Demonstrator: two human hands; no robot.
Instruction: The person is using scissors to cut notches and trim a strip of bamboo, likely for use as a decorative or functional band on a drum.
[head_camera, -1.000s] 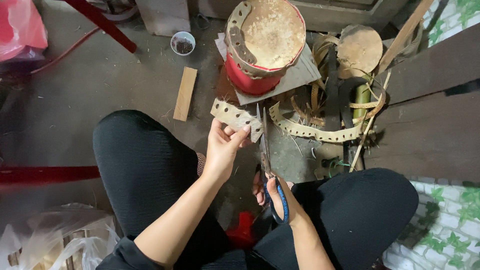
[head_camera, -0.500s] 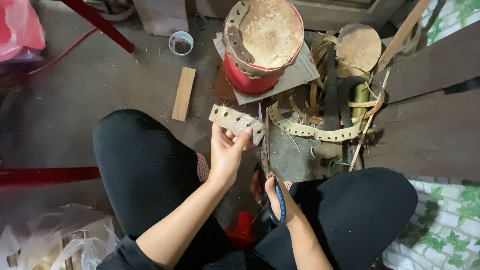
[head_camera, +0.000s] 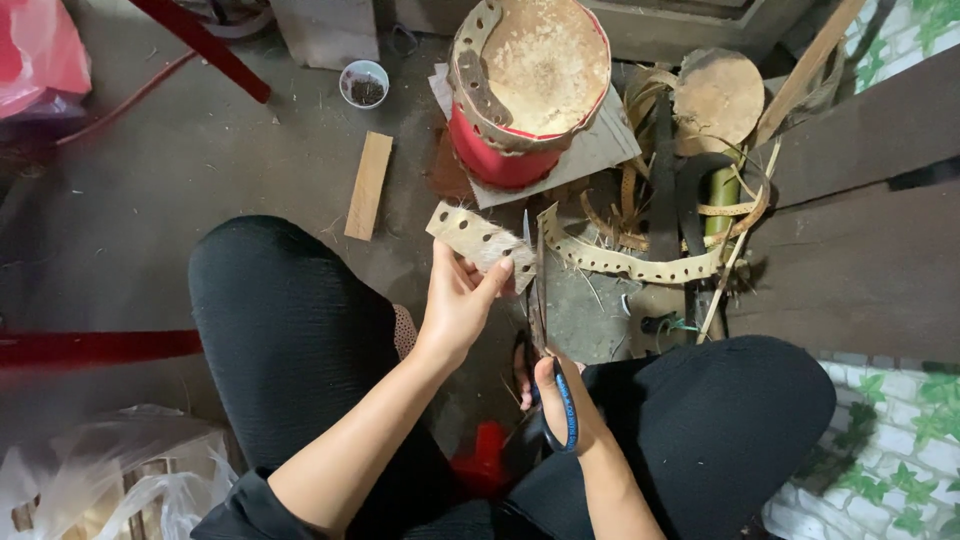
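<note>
tan hide strip with punched holes (head_camera: 480, 240) is pinched in our left hand (head_camera: 458, 305) above the floor, while our right hand (head_camera: 560, 400) is closed in the scissors (head_camera: 540, 330), blades apart at its edge; we judge the cut is beginning and needs steady closing.

pink bag (head_camera: 40, 55): cut off at left edge | small cup (head_camera: 363, 82) contents: unclear

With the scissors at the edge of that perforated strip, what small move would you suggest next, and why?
Probably close the scissors to continue the cut. Their blades sit at the end of the punched hide strip, which the left hand pinches flat, while the right hand grips the blue handles.
</note>
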